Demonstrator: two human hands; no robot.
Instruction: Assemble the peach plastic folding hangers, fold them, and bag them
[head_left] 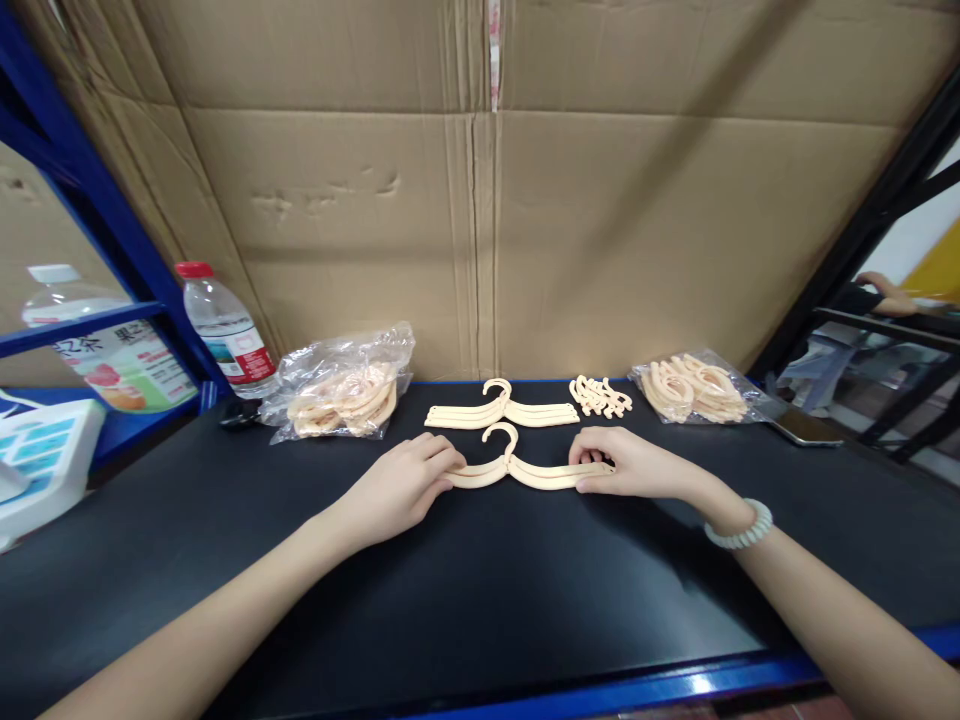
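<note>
In the head view, the left hand (401, 487) and the right hand (626, 465) are gripping opposite ends of a cream plastic hanger (517, 468), pinching it flat on the black worktop (465, 600) toward its back edge. A stack of hangers (501, 410) is lying just behind, between a bag of hooks (341, 395) and loose hooks (600, 395).

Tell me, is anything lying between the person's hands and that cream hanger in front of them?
Nothing visible does. The left hand and the right hand already rest on the two ends of the hanger, flat on the black table. The stack of hangers lies just behind it, apart from the hands.
</note>
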